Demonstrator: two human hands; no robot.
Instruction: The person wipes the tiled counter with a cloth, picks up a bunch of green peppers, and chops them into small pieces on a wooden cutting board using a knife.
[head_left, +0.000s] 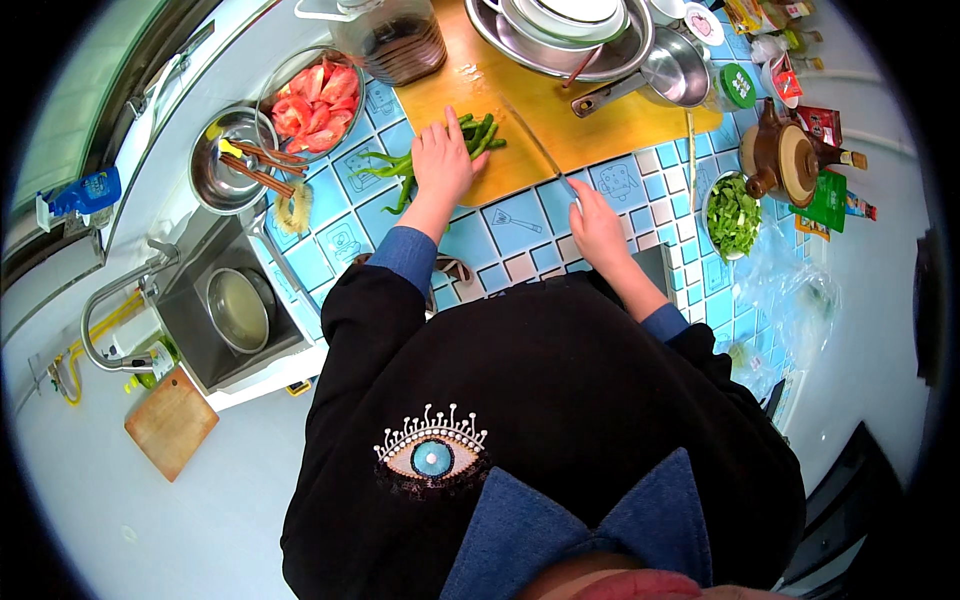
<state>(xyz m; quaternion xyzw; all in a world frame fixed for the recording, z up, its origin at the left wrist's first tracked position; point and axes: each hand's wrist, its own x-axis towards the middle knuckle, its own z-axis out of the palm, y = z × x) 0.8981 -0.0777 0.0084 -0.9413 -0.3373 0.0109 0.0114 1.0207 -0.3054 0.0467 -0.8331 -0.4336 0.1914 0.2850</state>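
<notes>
Chopping step, mid-cut. Left hand (440, 160) lies flat on a bunch of long green peppers (420, 165), fingers together and pressing down, pinning them at the front-left edge of the wooden board (600, 125). The pepper tips hang off the board's left edge over the blue tiled worktop (520, 225). A few cut green pieces lie on the board just past the fingertips.

Right hand (597, 228) is clamped round the handle of a knife (535, 145); the blade runs up across the board, its far end close to the cut ends of the peppers.

My read: slicing has started and most of the bunch is still whole. The next cut calls for bringing the blade down just beside the left fingertips, with those fingers kept back from the edge and the bunch fed along toward the blade.

Around: bowl of tomato pieces (315, 100) at the board's left, bowl of chopped greens (733, 215) near the worktop's right edge, stacked steel basins (560, 35) at the board's far edge, sink (235, 310) at the left.
</notes>
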